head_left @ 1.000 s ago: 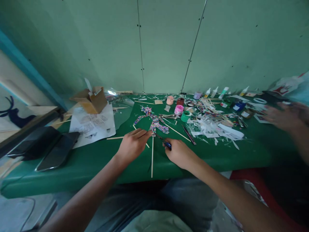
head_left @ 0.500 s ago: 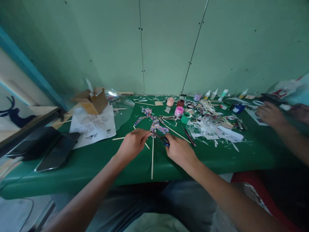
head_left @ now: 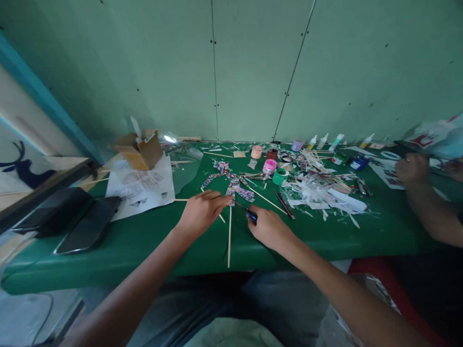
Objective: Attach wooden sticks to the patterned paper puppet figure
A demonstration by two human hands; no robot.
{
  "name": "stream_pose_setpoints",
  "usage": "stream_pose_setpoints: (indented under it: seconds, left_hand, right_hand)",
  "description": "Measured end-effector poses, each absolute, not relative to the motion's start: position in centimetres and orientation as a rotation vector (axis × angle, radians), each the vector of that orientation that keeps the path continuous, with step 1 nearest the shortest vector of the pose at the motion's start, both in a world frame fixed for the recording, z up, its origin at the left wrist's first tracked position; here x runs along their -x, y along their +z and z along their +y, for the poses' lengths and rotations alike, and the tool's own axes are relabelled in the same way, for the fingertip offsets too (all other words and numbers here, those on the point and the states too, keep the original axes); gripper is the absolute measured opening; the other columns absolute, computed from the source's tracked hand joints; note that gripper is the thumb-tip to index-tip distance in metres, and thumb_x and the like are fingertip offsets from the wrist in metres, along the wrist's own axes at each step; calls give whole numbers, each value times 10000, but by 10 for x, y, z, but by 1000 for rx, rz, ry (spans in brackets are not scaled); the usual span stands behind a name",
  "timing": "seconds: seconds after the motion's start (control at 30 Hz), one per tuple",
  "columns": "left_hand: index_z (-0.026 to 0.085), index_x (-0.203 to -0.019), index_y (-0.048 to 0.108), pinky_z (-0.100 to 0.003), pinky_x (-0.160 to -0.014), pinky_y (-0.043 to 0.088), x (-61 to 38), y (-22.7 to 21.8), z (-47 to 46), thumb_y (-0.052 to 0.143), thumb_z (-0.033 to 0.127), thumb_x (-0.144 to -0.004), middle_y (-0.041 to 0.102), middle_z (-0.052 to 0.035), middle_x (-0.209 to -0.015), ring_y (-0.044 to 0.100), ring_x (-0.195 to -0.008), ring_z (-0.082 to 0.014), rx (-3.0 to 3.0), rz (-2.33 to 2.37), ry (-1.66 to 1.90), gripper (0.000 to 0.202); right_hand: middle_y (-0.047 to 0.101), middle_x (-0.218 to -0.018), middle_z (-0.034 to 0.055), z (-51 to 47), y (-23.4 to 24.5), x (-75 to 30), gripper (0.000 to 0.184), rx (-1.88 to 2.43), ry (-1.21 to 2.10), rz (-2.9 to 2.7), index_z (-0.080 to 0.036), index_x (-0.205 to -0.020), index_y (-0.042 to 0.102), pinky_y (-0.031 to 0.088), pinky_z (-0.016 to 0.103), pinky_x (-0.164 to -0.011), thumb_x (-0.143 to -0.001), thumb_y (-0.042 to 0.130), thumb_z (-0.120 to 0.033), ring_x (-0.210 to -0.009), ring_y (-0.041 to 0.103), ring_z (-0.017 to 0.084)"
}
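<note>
A figure (head_left: 235,185) covered in multicoloured speckled paper lies on the green table, with thin wooden sticks jutting out from it. My left hand (head_left: 202,212) is closed, thumb and fingers pinching the figure's lower end, where one stick (head_left: 229,241) points toward me. In my right hand (head_left: 271,227) are blue-handled scissors (head_left: 252,217), their thin metal blades directed at that same lower end. The blade tips are too small to make out. Another stick (head_left: 269,200) slants off to the right of the figure.
Paint jars (head_left: 269,166) stand behind the figure. White paper scraps (head_left: 316,190) and sticks heap to the right. A cardboard box (head_left: 141,148) sits on printed paper (head_left: 139,183) at left, beside a phone (head_left: 88,224). Another person's hand (head_left: 412,168) works at far right.
My right hand has drawn the scissors slightly away from the figure's lower end. The left hand keeps its pinch. The other person's hands have shifted a little right.
</note>
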State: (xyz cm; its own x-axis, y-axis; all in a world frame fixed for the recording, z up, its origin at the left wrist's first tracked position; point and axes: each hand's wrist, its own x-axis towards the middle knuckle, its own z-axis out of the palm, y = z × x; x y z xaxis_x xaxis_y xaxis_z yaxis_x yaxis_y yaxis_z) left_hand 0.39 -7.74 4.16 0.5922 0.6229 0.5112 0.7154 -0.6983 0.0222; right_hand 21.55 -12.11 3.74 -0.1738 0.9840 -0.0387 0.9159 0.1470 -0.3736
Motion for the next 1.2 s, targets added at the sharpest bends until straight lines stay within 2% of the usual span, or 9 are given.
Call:
stream_pose_setpoints:
  seconds: [0.1, 0.23, 0.4, 0.5, 0.6, 0.77, 0.93, 1.07, 1.2]
  left_hand:
    - [208, -1129, 641, -250, -678, 464, -4, 49, -80, 395, 310, -975, 698, -47, -910, 634, -855, -173, 2763, -1243, -716, 308]
    - [199, -973, 679, -233, -626, 455, -5, 45, -80, 425, 343, -961, 704, -32, -839, 652, -744, -159, 2868, -1353, -716, 292]
    - [181, -1021, 666, -223, -683, 477, -13, 27, -79, 425, 278, -960, 713, -53, -910, 666, -827, -156, 2689, -1259, -1003, 267]
    - [178, -1031, 667, -211, -618, 451, -16, 25, -81, 429, 216, -951, 689, -46, -798, 643, -758, -145, 2560, -1184, -890, 254]
    - [215, -1018, 680, -203, -577, 417, -14, 34, -83, 435, 234, -954, 678, -26, -752, 631, -750, -140, 2508, -1147, -790, 254]
    - [218, -1070, 659, -215, -613, 435, -9, 53, -85, 403, 342, -972, 706, -35, -895, 655, -844, -159, 2684, -1258, -752, 301]
    - [202, -1000, 661, -214, -633, 445, -9, 54, -89, 394, 356, -976, 712, -26, -929, 669, -814, -150, 2859, -1301, -797, 309]
    - [193, -995, 668, -207, -569, 412, -15, 40, -92, 427, 283, -964, 692, -24, -799, 657, -745, -139, 2647, -1218, -885, 259]
    - [192, -1058, 661, -214, -543, 403, -16, 32, -91, 455, 195, -942, 672, -24, -756, 639, -730, -141, 2451, -1117, -814, 237]
  right_hand:
    - [688, -916, 93, -125, 39, -218, 322, 1910, 176, -2275, -196, -1156, 537, 364, 279, -573, -844, 503, -268, -778, 656, 242]
    - [673, -985, 113, -127, 39, -218, 348, 1927, 55, -2353, -172, -1178, 510, 383, 285, -573, -843, 501, -265, -786, 656, 242]
    - [682, -895, 109, -126, 37, -211, 330, 1925, 166, -2256, -155, -1144, 517, 367, 287, -561, -821, 474, -208, -761, 657, 244]
    - [681, -811, 78, -125, 35, -210, 268, 1900, 409, -2183, -176, -1060, 548, 357, 268, -554, -803, 476, -183, -735, 653, 222]
    - [679, -797, 51, -124, 36, -214, 201, 1812, 586, -2156, -200, -983, 568, 360, 253, -567, -799, 486, -185, -739, 648, 198]
    - [681, -839, 67, -126, 45, -223, 314, 1852, 352, -2228, -203, -1143, 529, 348, 273, -571, -833, 498, -240, -741, 643, 216]
    - [675, -964, 94, -133, 50, -223, 332, 1879, 158, -2334, -182, -1155, 490, 358, 280, -583, -826, 504, -227, -801, 648, 228]
    - [674, -932, 110, -136, 45, -218, 335, 1937, 206, -2310, -157, -1159, 479, 339, 277, -558, -828, 481, -208, -753, 649, 220]
    - [677, -857, 84, -133, 38, -216, 277, 1941, 431, -2228, -180, -1100, 514, 337, 268, -569, -827, 468, -187, -736, 643, 207]
